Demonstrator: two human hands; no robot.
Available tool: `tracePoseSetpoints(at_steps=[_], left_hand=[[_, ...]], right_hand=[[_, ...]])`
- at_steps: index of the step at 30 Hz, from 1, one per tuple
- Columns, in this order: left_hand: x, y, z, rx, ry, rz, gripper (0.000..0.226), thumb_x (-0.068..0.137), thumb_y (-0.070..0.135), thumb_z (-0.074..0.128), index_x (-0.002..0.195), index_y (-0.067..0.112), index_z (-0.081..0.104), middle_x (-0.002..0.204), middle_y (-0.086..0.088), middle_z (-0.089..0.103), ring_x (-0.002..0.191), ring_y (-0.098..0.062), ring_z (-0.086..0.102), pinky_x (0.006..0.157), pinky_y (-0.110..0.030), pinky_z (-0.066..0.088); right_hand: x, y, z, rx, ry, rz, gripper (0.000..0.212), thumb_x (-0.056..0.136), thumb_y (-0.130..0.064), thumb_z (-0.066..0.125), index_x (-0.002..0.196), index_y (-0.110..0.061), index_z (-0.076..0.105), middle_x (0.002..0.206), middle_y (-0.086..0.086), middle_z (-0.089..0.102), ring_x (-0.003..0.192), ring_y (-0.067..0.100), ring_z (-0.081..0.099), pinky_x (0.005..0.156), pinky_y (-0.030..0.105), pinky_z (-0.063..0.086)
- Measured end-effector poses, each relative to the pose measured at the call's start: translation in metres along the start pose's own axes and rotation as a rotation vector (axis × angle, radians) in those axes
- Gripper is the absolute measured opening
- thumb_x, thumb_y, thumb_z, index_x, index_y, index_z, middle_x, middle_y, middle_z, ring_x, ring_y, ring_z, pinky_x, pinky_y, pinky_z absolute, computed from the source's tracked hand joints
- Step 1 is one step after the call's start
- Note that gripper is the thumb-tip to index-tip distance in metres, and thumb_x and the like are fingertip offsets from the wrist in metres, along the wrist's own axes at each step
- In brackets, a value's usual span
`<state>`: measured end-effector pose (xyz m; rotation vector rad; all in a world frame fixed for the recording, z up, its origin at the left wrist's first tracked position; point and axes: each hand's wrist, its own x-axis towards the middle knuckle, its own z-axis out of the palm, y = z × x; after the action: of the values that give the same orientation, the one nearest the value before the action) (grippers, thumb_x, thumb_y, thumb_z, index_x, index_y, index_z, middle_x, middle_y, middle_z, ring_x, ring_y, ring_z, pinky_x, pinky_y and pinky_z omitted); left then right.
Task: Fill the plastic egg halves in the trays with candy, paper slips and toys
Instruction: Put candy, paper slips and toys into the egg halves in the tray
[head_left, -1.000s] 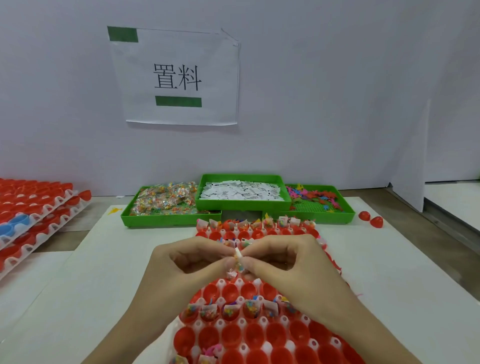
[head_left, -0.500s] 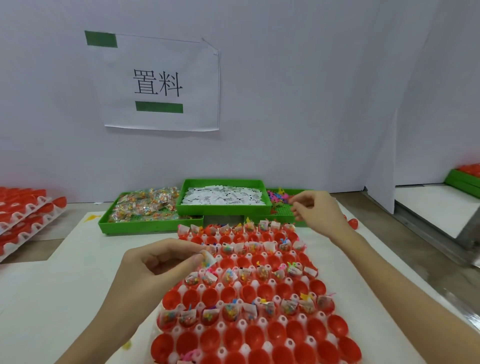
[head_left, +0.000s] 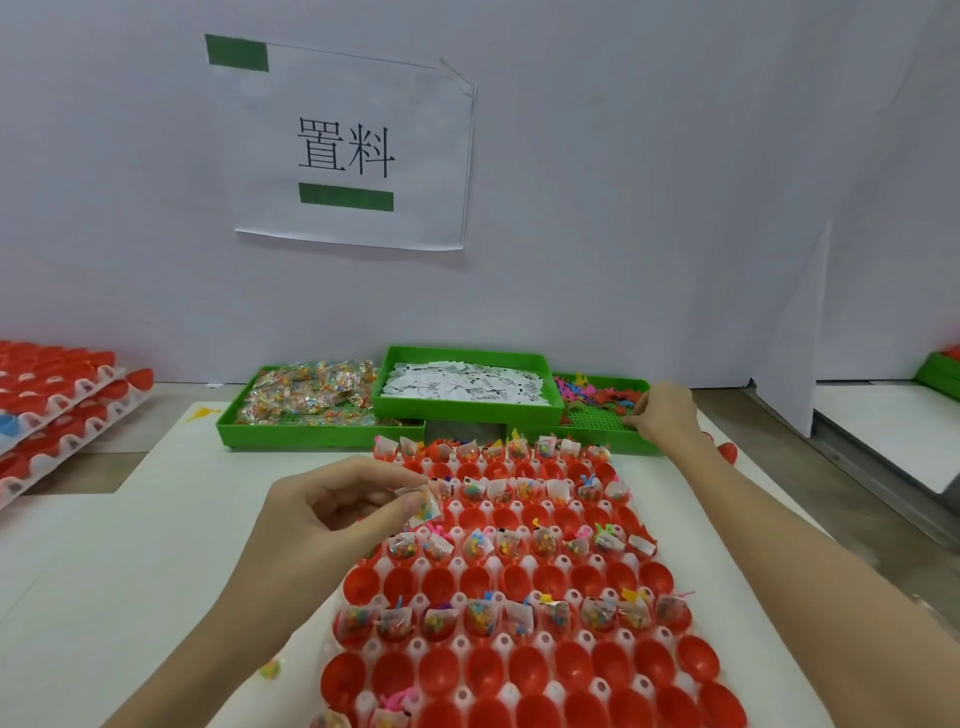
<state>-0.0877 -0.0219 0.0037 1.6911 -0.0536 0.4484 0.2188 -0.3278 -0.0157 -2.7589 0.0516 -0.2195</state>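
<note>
**A:** ok so what are the hands doing right now?

**B:** The left hand (head_left: 332, 512) has its fingers (head_left: 363, 470) curled, thumb and forefinger pinching a small clear candy packet (head_left: 427, 506) with a paper slip against it. It's held just above the near-left part of the egg tray (head_left: 519, 571), over the second filled row. The right hand (head_left: 662, 413) is stretched way out, fingers bent down into the toy bin (head_left: 602, 415), touching the little colored toys (head_left: 597, 395). Can't tell if it actually has one pinched, the fingertips are hidden.

**A:** and the tray itself?

**B:** Right below and between both hands, sitting on the white worktop (head_left: 156, 545). Rows of red egg halves (head_left: 483, 670), alternating: some rows stuffed with packets and slips, others still bare red cups.

**A:** what's past the fingers?

**B:** Beyond the left fingers there's a green candy bin (head_left: 311, 415), then a raised green bin of paper slips (head_left: 467, 384) in the middle, touching the toy bin. Far off to the left, stacked trays of red halves (head_left: 57, 395). On the back wall, a paper sign (head_left: 348, 150) with printed characters and green bars.
</note>
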Motion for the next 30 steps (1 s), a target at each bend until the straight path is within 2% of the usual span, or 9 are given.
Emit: tracePoseSetpoints(at_steps=[7, 12, 14, 17, 20, 22, 24, 27, 30], left_hand=[[0.001, 0.001, -0.001, -0.004, -0.003, 0.003, 0.016, 0.074, 0.030, 0.083, 0.090, 0.026, 0.083, 0.084, -0.006, 0.078, 0.078, -0.018, 0.074, 0.071, -0.018, 0.057], [-0.001, 0.004, -0.001, 0.007, -0.016, 0.019, 0.015, 0.075, 0.032, 0.083, 0.090, 0.030, 0.083, 0.090, -0.002, 0.080, 0.085, -0.017, 0.076, 0.074, -0.017, 0.058], [-0.002, 0.006, 0.001, -0.001, -0.029, 0.027, 0.015, 0.076, 0.030, 0.083, 0.090, 0.029, 0.084, 0.091, -0.001, 0.080, 0.086, -0.015, 0.077, 0.074, -0.015, 0.057], [-0.004, 0.006, 0.004, -0.003, -0.051, 0.036, 0.013, 0.078, 0.021, 0.083, 0.090, 0.028, 0.084, 0.090, -0.001, 0.081, 0.085, -0.015, 0.077, 0.072, -0.015, 0.057], [-0.007, 0.006, 0.009, -0.002, -0.064, 0.044, 0.016, 0.078, 0.017, 0.084, 0.090, 0.026, 0.084, 0.091, -0.003, 0.080, 0.086, -0.018, 0.077, 0.076, -0.019, 0.059], [-0.009, 0.006, 0.012, 0.017, -0.080, 0.057, 0.016, 0.077, 0.018, 0.085, 0.090, 0.026, 0.084, 0.091, -0.002, 0.081, 0.087, -0.018, 0.078, 0.078, -0.021, 0.060], [-0.011, 0.007, 0.015, 0.028, -0.083, 0.065, 0.016, 0.074, 0.020, 0.087, 0.089, 0.027, 0.084, 0.090, -0.001, 0.081, 0.086, -0.018, 0.078, 0.078, -0.025, 0.062], [-0.012, 0.008, 0.018, 0.036, -0.086, 0.040, 0.016, 0.072, 0.019, 0.090, 0.086, 0.025, 0.084, 0.084, -0.002, 0.080, 0.081, -0.018, 0.078, 0.076, -0.026, 0.063], [-0.013, 0.010, 0.018, 0.050, -0.124, 0.026, 0.014, 0.073, 0.018, 0.089, 0.085, 0.024, 0.084, 0.083, -0.002, 0.080, 0.080, -0.018, 0.078, 0.075, -0.025, 0.062]], right_hand=[[0.000, 0.000, 0.003, 0.061, 0.011, -0.018, 0.016, 0.089, -0.011, 0.078, 0.098, 0.002, 0.079, 0.104, 0.017, 0.076, 0.101, 0.029, 0.069, 0.087, 0.039, 0.057], [-0.024, -0.005, -0.014, 0.398, 0.141, -0.039, 0.017, 0.086, -0.013, 0.082, 0.099, -0.003, 0.077, 0.097, 0.016, 0.077, 0.088, 0.024, 0.070, 0.081, 0.030, 0.052], [-0.045, -0.016, -0.028, 0.578, 0.133, -0.070, 0.017, 0.084, -0.013, 0.083, 0.098, -0.006, 0.077, 0.095, 0.013, 0.077, 0.082, 0.020, 0.069, 0.078, 0.030, 0.053], [-0.094, -0.038, -0.050, 0.802, 0.005, -0.166, 0.016, 0.081, -0.014, 0.086, 0.096, -0.011, 0.079, 0.089, 0.005, 0.078, 0.085, 0.018, 0.074, 0.074, 0.024, 0.055], [-0.159, -0.058, -0.065, 0.894, -0.193, -0.352, 0.013, 0.081, -0.021, 0.085, 0.093, -0.020, 0.081, 0.086, -0.001, 0.079, 0.082, 0.014, 0.076, 0.070, 0.015, 0.056], [-0.197, -0.068, -0.062, 0.866, -0.304, -0.444, 0.009, 0.080, -0.029, 0.085, 0.088, -0.026, 0.081, 0.083, -0.001, 0.078, 0.076, 0.013, 0.075, 0.070, 0.016, 0.057], [-0.221, -0.076, -0.053, 0.871, -0.403, -0.501, 0.010, 0.080, -0.028, 0.087, 0.084, -0.022, 0.080, 0.079, 0.002, 0.077, 0.071, 0.014, 0.074, 0.067, 0.020, 0.058], [-0.232, -0.084, -0.044, 0.883, -0.456, -0.542, 0.013, 0.078, -0.028, 0.089, 0.085, -0.020, 0.081, 0.081, 0.003, 0.078, 0.073, 0.019, 0.076, 0.072, 0.028, 0.062], [-0.233, -0.083, -0.043, 0.894, -0.462, -0.536, 0.012, 0.078, -0.026, 0.089, 0.087, -0.023, 0.082, 0.084, 0.000, 0.079, 0.078, 0.017, 0.077, 0.075, 0.025, 0.061]])
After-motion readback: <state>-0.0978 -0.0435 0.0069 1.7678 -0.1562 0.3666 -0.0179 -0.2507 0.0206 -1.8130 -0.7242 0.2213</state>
